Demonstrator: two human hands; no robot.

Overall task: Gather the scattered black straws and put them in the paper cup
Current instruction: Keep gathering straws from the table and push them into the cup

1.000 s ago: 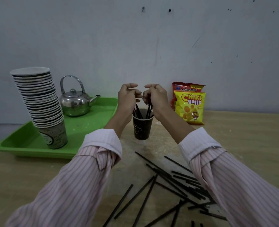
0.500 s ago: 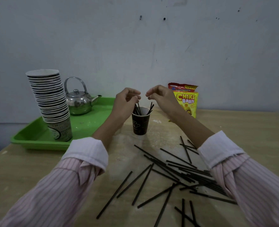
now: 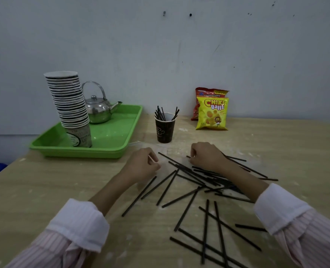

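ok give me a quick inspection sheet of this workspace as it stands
Surface: wooden table, pale dusty smears, scuffed.
Job's things: dark paper cup upright, a few straws standing in it; many scattered black straws lie crossed on the table nearer the person.
Clutter: green tray with a stack of paper cups and a metal kettle; two snack bags by the wall.
Grippers: left hand curled, low beside the straws, hold unclear; right hand curled over the pile, seemingly at a straw's end.
Cables: nothing seen.
Surroundings: plain marked wall.
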